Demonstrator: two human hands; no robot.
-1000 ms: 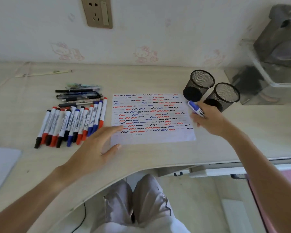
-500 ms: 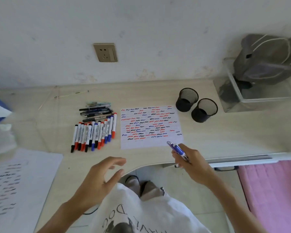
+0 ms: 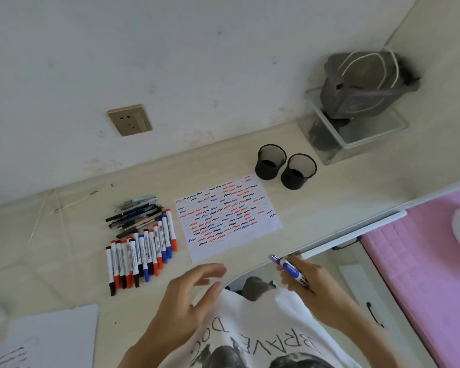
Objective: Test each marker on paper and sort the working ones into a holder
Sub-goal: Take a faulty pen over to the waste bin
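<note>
Both hands have drawn back from the sheet toward the body since a second ago, and the view has tipped so the desk now runs at a slant. Nearest, the left hand point(image 3: 189, 296) hovers over the desk's near edge with its fingers spread and relaxed, holding nothing. To its right the right hand point(image 3: 307, 285) has its fingers curled round a blue marker point(image 3: 290, 269), whose capped end points left and away; this hand sits off the desk edge, above the lap. At the near left corner lies a second sheet point(image 3: 51, 338) with a few squiggles. Farther out, a row of whiteboard markers point(image 3: 141, 253) with red, blue and black caps lies side by side on the desk point(image 3: 329, 208), with a loose heap of pens point(image 3: 136, 213) just beyond them. Right of these lies the test paper point(image 3: 227, 216), covered in red, blue and black squiggles. Beyond its far right corner stand two black mesh holders point(image 3: 286, 167), touching each other, upright.
</note>
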